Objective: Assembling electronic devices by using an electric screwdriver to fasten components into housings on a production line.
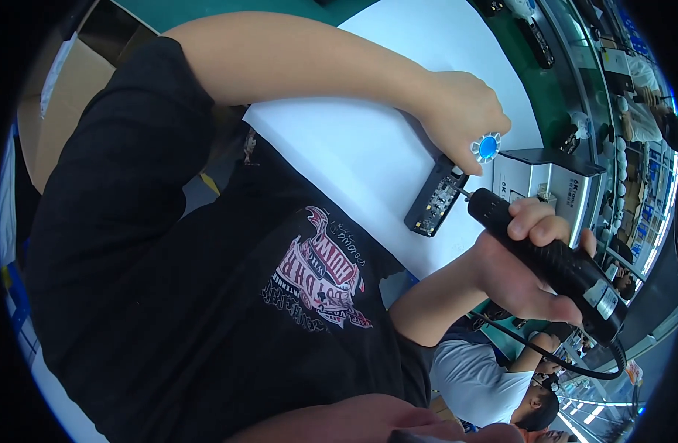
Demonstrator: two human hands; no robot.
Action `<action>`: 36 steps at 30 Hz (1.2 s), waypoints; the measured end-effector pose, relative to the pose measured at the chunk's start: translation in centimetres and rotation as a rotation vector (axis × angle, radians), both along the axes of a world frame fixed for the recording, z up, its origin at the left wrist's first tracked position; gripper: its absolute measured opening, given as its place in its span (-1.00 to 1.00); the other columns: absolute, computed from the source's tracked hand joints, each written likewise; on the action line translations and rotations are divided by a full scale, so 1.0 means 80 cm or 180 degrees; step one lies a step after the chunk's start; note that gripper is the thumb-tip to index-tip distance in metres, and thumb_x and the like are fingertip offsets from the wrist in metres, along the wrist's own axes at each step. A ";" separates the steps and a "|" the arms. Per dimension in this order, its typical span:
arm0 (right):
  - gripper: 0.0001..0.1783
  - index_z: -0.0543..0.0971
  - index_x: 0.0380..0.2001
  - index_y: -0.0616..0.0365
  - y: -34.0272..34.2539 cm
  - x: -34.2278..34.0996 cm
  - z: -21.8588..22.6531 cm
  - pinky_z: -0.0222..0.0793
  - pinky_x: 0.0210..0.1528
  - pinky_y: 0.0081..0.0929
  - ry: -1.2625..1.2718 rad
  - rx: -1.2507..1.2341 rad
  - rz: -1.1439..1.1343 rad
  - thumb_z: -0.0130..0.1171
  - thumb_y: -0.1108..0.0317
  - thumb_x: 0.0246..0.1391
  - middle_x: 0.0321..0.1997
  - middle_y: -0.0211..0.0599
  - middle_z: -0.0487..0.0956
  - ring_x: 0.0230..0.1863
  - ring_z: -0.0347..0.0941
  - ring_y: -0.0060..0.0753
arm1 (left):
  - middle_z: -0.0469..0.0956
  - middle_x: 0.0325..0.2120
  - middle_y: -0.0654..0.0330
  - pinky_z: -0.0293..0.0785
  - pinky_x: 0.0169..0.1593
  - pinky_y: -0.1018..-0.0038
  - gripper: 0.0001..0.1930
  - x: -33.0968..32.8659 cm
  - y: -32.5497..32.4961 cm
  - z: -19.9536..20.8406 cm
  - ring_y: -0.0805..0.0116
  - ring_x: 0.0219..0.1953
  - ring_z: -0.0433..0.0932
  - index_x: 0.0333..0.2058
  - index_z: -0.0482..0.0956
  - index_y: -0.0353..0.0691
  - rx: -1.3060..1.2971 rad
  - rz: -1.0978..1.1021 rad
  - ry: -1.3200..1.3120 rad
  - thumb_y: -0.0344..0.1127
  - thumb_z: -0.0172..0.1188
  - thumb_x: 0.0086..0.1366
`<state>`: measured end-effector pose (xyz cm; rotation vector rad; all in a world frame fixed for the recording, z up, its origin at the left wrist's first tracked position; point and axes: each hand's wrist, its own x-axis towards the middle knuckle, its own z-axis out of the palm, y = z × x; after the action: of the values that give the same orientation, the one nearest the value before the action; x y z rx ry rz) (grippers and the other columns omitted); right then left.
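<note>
My right hand [527,277] is wrapped round a black electric screwdriver [549,258]. Its thin bit points at a small dark case with an exposed circuit board [436,199], and the tip is at or very near the board. Bent fingers of my left hand [461,114] grip the end of that case, their tips partly hidden. At those fingers shows a round blue disc with a pale scalloped edge [487,148]; whether it is worn or held I cannot tell. Under the case lies a large white sheet [339,140].
Beside the case stand grey-and-white boxes [553,181]. The screwdriver's black cable [575,369] loops away from its rear end. Past the sheet is a green work surface [518,52] with small dark parts. A person in a light shirt [476,376] sits nearby. A cardboard box [73,96] stands beyond my left arm.
</note>
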<state>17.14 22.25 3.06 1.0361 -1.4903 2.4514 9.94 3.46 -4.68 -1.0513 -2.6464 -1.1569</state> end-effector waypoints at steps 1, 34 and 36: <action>0.02 0.35 0.26 0.18 -0.001 0.000 -0.001 0.37 -0.20 -0.10 -0.0007 0.0000 0.0009 -0.15 -0.58 0.18 -0.35 -0.09 0.54 -0.45 0.41 -0.23 | 0.62 -0.46 0.04 0.53 -0.30 0.14 -0.51 0.000 0.000 0.000 -0.06 -0.36 0.63 -0.32 0.55 -0.26 -0.0002 -0.0002 -0.0006 0.06 0.42 0.01; -0.08 0.40 0.05 0.18 0.043 0.023 0.005 0.47 -0.42 -0.32 0.0273 0.0015 -0.1325 -0.16 -0.56 0.20 -0.46 -0.08 0.60 -0.52 0.52 -0.20 | 0.63 -0.37 0.02 0.53 -0.26 0.17 -0.40 -0.016 -0.002 -0.005 -0.02 -0.31 0.64 -0.19 0.57 -0.27 -0.0119 0.0525 0.0190 0.18 0.40 0.07; -0.10 0.39 0.04 0.18 0.042 0.030 0.001 0.47 -0.43 -0.33 0.0318 0.0035 -0.1451 -0.17 -0.55 0.21 -0.47 -0.09 0.60 -0.53 0.51 -0.20 | 0.63 -0.37 0.02 0.53 -0.26 0.17 -0.40 -0.014 -0.002 -0.005 -0.01 -0.31 0.64 -0.19 0.57 -0.27 -0.0129 0.0529 0.0182 0.19 0.40 0.07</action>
<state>19.55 25.58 3.14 0.7082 -1.5090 2.0476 8.81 3.30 -5.11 -0.8374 -2.6639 -1.0292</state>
